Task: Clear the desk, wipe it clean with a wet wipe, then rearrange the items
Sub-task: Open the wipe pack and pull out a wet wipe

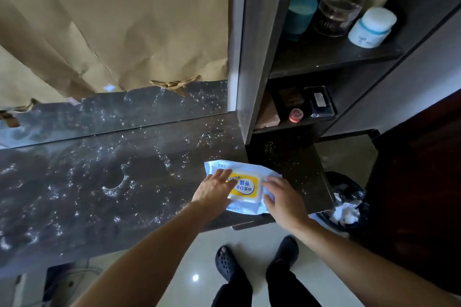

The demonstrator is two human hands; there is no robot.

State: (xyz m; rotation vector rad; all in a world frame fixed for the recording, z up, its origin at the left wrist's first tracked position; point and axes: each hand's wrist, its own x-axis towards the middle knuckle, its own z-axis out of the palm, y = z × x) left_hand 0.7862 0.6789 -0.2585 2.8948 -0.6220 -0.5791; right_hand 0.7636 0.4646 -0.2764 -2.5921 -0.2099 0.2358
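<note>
Resting on desk [87, 207], wipe pack [245, 187] beneath left hand [215, 188] and right hand [283, 198], fingers spread flat.

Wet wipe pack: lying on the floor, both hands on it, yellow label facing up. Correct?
Not the floor. The head view shows the wet wipe pack lying on the dark marble desk, near its right end. The rest holds: the left hand and the right hand both touch it, and its yellow label faces up.
</note>
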